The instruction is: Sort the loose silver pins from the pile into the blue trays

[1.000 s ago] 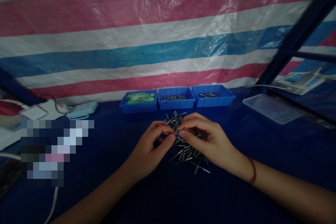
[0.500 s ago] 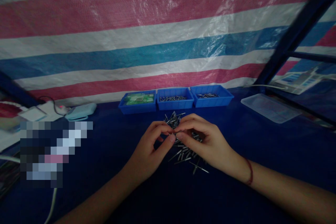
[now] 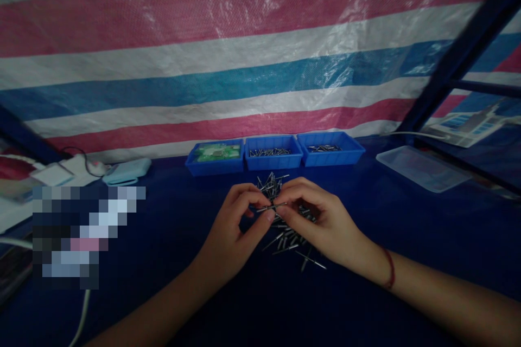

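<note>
My left hand (image 3: 240, 222) and my right hand (image 3: 315, 211) meet at the middle of the table, thumbs and fingertips closed around one thin metal blind rivet (image 3: 272, 207). It lies nearly level across both sets of fingertips. Below and behind the fingers spreads a loose pile of similar rivets (image 3: 291, 238), partly covered by my right hand. Some stray ones lie at the near edge of the pile.
Along the back stand three blue bins: the left bin (image 3: 215, 167) with green-and-clear packets, the middle bin (image 3: 273, 162) and right bin (image 3: 332, 159) with metal pieces. A clear plastic lid (image 3: 423, 169) lies right; a light-blue device (image 3: 127, 171) and cable (image 3: 83, 314) lie left.
The rivet now shows between my fingertips, where before it was mostly hidden. Both hands have stayed nearly in place; the whole view has shifted slightly.
</note>
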`<action>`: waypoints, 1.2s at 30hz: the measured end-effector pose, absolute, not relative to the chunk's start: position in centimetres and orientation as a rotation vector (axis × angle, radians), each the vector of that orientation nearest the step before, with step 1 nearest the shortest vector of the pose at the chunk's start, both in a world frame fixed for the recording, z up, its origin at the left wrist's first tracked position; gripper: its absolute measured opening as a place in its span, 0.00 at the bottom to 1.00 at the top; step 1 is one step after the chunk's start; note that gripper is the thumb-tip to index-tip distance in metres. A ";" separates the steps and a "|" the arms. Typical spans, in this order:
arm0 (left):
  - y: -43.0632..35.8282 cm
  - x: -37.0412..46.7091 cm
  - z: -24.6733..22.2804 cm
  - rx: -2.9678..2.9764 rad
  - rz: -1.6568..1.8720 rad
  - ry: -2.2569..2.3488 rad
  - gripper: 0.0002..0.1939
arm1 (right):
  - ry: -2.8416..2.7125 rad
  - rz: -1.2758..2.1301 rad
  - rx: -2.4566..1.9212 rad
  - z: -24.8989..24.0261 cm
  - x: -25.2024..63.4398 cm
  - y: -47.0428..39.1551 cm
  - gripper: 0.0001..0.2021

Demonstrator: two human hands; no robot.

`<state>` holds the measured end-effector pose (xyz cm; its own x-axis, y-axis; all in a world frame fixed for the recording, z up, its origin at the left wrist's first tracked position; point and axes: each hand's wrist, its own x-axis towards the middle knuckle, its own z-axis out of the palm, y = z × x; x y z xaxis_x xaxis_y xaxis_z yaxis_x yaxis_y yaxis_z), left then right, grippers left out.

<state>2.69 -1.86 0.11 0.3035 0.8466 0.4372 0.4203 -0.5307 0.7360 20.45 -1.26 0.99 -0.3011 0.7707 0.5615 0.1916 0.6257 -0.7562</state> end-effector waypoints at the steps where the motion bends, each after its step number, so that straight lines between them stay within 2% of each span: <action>1: -1.9 2.7 0.1 2.083 1.156 1.136 0.05 | -1.821 0.704 -0.777 1.0 20.4 -1.2 0.04; 17: -2.4 2.6 0.4 2.089 1.230 1.178 0.03 | -1.883 0.770 -0.747 0.5 20.0 -1.0 0.04; 20: -2.2 2.6 0.3 2.058 1.222 1.157 0.05 | -1.921 0.737 -0.756 0.7 20.5 -0.2 0.04; 23: -1.9 2.5 0.0 2.021 1.214 1.148 0.08 | -1.861 0.497 -0.891 1.0 22.5 2.0 0.04; 28: -1.8 2.4 0.0 2.021 1.151 1.188 0.07 | -1.577 0.036 -1.320 1.1 28.2 7.2 0.09; 31: -1.7 2.4 0.3 2.052 1.091 1.196 0.06 | -1.683 -0.204 -1.498 0.5 30.9 9.1 0.11; 36: -0.8 1.4 0.6 2.081 1.058 1.359 0.07 | -1.704 -0.391 -1.617 0.0 31.6 9.4 0.14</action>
